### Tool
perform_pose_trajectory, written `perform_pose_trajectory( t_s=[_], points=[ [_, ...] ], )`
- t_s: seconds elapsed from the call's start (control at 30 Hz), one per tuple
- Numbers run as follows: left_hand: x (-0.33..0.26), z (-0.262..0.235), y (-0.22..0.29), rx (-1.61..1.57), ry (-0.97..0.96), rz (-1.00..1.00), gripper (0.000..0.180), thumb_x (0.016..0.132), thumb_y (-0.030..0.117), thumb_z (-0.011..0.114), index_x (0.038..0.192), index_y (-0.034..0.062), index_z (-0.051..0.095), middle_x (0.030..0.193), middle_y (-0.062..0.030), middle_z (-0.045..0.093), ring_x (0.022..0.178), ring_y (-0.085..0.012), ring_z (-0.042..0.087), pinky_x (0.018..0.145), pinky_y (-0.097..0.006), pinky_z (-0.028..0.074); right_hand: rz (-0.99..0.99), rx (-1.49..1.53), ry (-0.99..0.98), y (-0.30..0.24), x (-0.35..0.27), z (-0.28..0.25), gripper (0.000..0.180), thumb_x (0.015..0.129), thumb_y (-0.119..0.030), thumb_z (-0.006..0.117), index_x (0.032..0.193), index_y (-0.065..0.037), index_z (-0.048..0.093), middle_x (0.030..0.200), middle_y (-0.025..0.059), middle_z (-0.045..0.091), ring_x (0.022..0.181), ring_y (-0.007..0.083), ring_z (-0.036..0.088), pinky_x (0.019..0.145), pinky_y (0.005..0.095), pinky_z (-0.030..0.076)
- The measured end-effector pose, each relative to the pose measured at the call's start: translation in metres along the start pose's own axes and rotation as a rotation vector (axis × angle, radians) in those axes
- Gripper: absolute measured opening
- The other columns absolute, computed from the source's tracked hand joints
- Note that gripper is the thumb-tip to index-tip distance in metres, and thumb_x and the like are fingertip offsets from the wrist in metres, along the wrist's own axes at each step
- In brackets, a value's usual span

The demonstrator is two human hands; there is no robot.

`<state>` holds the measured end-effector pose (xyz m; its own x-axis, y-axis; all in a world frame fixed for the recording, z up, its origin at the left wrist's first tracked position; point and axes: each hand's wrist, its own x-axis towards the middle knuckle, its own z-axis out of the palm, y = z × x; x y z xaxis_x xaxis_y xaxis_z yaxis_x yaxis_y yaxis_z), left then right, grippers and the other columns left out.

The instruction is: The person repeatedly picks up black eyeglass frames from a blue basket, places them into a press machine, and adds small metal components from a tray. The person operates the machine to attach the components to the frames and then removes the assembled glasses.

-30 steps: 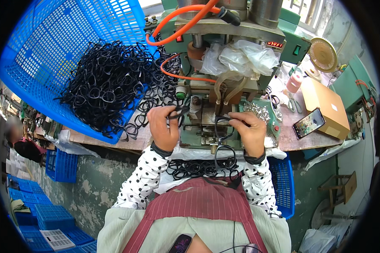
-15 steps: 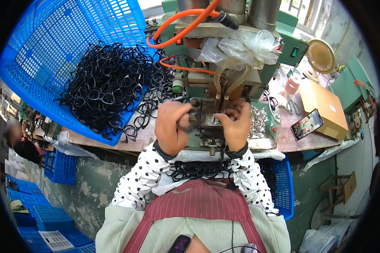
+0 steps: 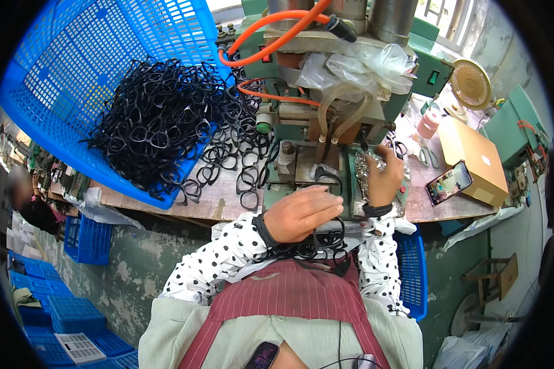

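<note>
My left hand (image 3: 301, 214), palm down with its fingers together, is in front of the machine's metal fixture. It grips a black eyeglass frame (image 3: 330, 174), one rim showing beyond the fingers, near the fixture (image 3: 316, 161). The rest of that frame is hidden by the hand. To the right, my right hand (image 3: 385, 179) is over a tray of small silver metal pieces (image 3: 361, 175). Its fingers are curled toward the thumb among the pieces; whatever is between them is too small to make out. More black eyeglass frames (image 3: 330, 241) lie at my lap, below the left hand.
A blue basket (image 3: 49, 80) heaped with black frames tilts over the table's left. Loose frames (image 3: 247, 178) lie beside the machine. An orange hose (image 3: 271, 43) arches overhead. Right of the tray are scissors (image 3: 426, 154), a phone (image 3: 449, 182) and a cardboard box (image 3: 471, 154).
My left hand has come down and right, toward me, with the eyeglass frame. My right hand has left the fixture and moved right to the tray of metal pieces.
</note>
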<state>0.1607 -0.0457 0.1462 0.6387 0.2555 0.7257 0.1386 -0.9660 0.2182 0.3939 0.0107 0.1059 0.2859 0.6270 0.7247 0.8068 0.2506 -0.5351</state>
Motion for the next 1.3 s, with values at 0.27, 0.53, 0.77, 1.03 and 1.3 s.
perform_pose_trajectory(
  t_s=[0.27, 0.53, 0.77, 1.03, 1.3],
  points=[
    [-0.003, 0.003, -0.004, 0.013, -0.033, -0.005, 0.049, 0.075, -0.004, 0.060, 0.123, 0.0017, 0.056, 0.126, -0.0142, 0.057, 0.108, -0.0317, 0.059, 0.098, -0.047, 0.048, 0.100, -0.468, -0.362, 0.052, -0.032, -0.011, 0.022, 0.071, -0.023, 0.078, 0.090, -0.018, 0.071, 0.111, 0.0022, 0.064, 0.113, 0.0286, 0.049, 0.089, 0.0506, 0.038],
    [-0.005, 0.008, 0.001, 0.113, -0.027, -0.042, 0.043, 0.080, 0.004, 0.064, 0.123, 0.0040, 0.059, 0.126, -0.0151, 0.059, 0.108, -0.0309, 0.060, 0.096, -0.047, 0.048, 0.057, -0.412, -0.207, 0.047, -0.039, -0.002, 0.013, 0.072, -0.021, 0.076, 0.082, -0.014, 0.071, 0.114, 0.0021, 0.063, 0.116, 0.0290, 0.047, 0.090, 0.0524, 0.034],
    [-0.074, 0.004, -0.002, 0.262, 0.381, -0.584, 0.022, 0.091, 0.017, 0.059, 0.106, -0.0002, 0.062, 0.095, -0.0149, 0.061, 0.078, -0.0275, 0.058, 0.070, -0.035, 0.048, 0.066, -0.207, -0.085, 0.067, -0.040, 0.000, 0.011, 0.078, -0.017, 0.073, 0.083, -0.010, 0.066, 0.097, 0.0048, 0.066, 0.099, 0.0282, 0.055, 0.081, 0.0442, 0.040],
    [-0.144, 0.008, -0.064, 0.608, -0.058, -1.288, 0.028, 0.080, 0.023, 0.068, 0.103, 0.0092, 0.059, 0.104, -0.0183, 0.051, 0.081, -0.0397, 0.061, 0.069, -0.049, 0.052, 0.095, -0.121, -0.022, 0.069, -0.043, 0.004, 0.008, 0.085, -0.012, 0.067, 0.092, -0.009, 0.066, 0.082, 0.0085, 0.069, 0.072, 0.0279, 0.064, 0.065, 0.0391, 0.049],
    [-0.144, -0.014, -0.077, 0.677, 0.054, -1.326, 0.021, 0.077, 0.013, 0.058, 0.097, 0.0059, 0.057, 0.089, -0.0185, 0.059, 0.084, -0.0400, 0.060, 0.071, -0.050, 0.049, 0.321, 0.062, -0.026, 0.062, -0.044, 0.000, 0.008, 0.088, -0.012, 0.064, 0.093, -0.008, 0.070, 0.076, 0.0105, 0.071, 0.066, 0.0220, 0.069, 0.061, 0.0340, 0.052]
  ],
)
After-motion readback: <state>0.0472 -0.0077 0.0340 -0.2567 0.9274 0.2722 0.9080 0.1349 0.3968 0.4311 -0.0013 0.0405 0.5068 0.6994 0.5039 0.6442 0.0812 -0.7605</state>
